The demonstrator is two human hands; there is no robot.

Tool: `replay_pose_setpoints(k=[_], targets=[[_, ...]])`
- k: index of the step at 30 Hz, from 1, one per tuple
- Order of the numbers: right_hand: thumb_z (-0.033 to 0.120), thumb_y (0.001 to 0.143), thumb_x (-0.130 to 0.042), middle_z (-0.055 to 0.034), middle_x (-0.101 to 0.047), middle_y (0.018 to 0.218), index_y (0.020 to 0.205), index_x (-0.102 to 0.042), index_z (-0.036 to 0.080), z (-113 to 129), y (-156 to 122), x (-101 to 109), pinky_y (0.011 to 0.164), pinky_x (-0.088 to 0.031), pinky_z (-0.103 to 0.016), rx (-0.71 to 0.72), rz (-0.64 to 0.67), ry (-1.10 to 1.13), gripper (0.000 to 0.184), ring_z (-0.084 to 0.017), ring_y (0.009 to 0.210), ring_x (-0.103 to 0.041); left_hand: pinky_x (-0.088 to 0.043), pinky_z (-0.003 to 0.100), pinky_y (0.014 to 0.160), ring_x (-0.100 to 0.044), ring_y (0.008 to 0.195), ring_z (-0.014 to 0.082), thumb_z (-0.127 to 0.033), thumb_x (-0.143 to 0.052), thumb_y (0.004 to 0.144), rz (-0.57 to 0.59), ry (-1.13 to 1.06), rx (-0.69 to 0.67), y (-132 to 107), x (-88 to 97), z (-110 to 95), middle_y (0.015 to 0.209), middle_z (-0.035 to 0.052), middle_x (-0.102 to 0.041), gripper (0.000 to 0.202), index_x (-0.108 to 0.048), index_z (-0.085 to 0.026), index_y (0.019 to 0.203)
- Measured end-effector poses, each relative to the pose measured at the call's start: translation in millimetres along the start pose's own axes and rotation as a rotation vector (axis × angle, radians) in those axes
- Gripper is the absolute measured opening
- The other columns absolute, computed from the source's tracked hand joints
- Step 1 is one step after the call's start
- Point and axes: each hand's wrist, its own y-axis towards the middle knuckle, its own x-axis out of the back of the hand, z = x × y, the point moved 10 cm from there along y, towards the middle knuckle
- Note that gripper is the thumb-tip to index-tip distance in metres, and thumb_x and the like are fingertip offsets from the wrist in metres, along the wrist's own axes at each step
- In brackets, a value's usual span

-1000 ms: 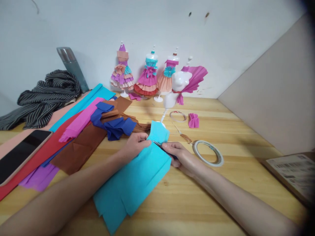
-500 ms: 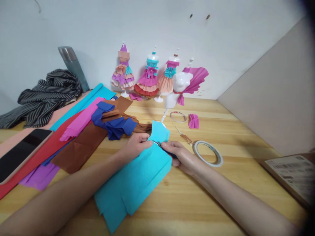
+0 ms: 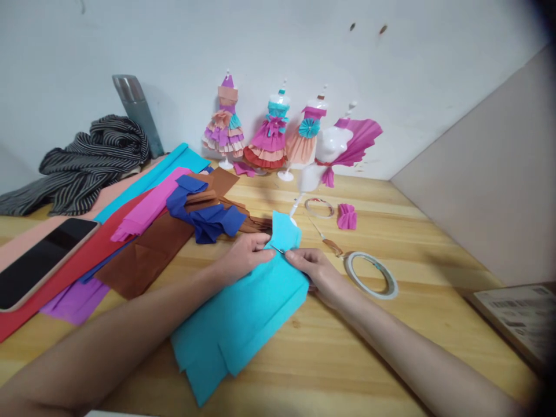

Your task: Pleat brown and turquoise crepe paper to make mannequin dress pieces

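A folded sheet of turquoise crepe paper (image 3: 243,313) lies on the wooden table (image 3: 391,359) in front of me. My left hand (image 3: 245,255) pinches its upper edge from the left, fingers closed on the paper. My right hand (image 3: 315,271) is closed on a small pair of scissors (image 3: 278,250), whose thin metal blades point left into the paper's edge, right beside my left fingertips. The scissor handles are hidden inside my right hand.
A tape ring (image 3: 370,274) and a smaller ring (image 3: 318,207) lie right of the paper, with a pink pleated piece (image 3: 346,216). Dressed mannequins (image 3: 269,136) stand along the wall. Coloured paper sheets (image 3: 147,231), a phone (image 3: 39,263), striped cloth (image 3: 93,156) lie left; cardboard box (image 3: 516,315) right.
The scissor blades have slid further left into the turquoise paper and my right hand followed. The view shifted slightly, so everything sits a bit right and lower.
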Motion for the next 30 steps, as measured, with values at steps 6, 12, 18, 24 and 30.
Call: replay_pose_setpoints(k=[6, 12, 18, 24, 30], targets=[[0.067, 0.059, -0.072, 0.009, -0.03, 0.04, 0.051, -0.046, 0.02, -0.5, 0.8, -1.2, 0.037, -0.011, -0.025, -0.006, -0.007, 0.014, 0.055, -0.005, 0.035, -0.021, -0.028, 0.02, 0.049, -0.042, 0.051, 0.0083, -0.035, -0.062, 0.073, 0.008, 0.005, -0.007, 0.6, -0.7, 0.4, 0.061, -0.0032, -0.053, 0.023, -0.059, -0.013, 0.077], [0.064, 0.06, -0.073, 0.0074, -0.035, 0.042, 0.052, -0.047, 0.019, -2.3, -0.6, -1.4, 0.038, -0.014, -0.024, -0.016, -0.034, 0.025, 0.052, -0.005, 0.037, -0.025, -0.026, 0.02, 0.048, -0.039, 0.05, 0.0077, -0.035, -0.063, 0.073, -0.004, 0.014, -0.009, 0.9, 0.7, 2.0, 0.058, -0.0047, -0.049, 0.022, -0.059, -0.013, 0.078], [0.066, 0.058, -0.073, 0.0067, -0.037, 0.043, 0.054, -0.05, 0.019, -2.3, -0.6, -2.7, 0.038, -0.016, -0.024, -0.02, -0.042, 0.048, 0.053, -0.006, 0.038, -0.027, -0.027, 0.02, 0.047, -0.041, 0.05, 0.0083, -0.033, -0.064, 0.073, -0.017, 0.023, -0.018, 0.0, 2.4, 0.8, 0.058, -0.0037, -0.052, 0.021, -0.062, -0.013, 0.078], [0.063, 0.058, -0.075, 0.004, -0.045, 0.048, 0.055, -0.052, 0.017, -6.4, -0.2, 0.6, 0.04, -0.021, -0.024, -0.035, -0.06, 0.039, 0.052, -0.008, 0.042, -0.035, -0.027, 0.02, 0.047, -0.042, 0.051, 0.0088, -0.033, -0.063, 0.075, -0.021, 0.027, -0.019, -0.5, 2.0, 0.3, 0.058, -0.0034, -0.053, 0.02, -0.061, -0.013, 0.077], [0.065, 0.057, -0.075, 0.0045, -0.046, 0.046, 0.057, -0.054, 0.017, -6.6, 0.0, -0.1, 0.04, -0.02, -0.024, -0.044, -0.06, 0.057, 0.052, -0.007, 0.04, -0.034, -0.028, 0.021, 0.048, -0.044, 0.052, 0.0099, -0.032, -0.066, 0.072, -0.034, 0.033, -0.017, -0.8, 2.8, -1.7, 0.058, -0.0031, -0.052, 0.02, -0.061, -0.014, 0.074]])
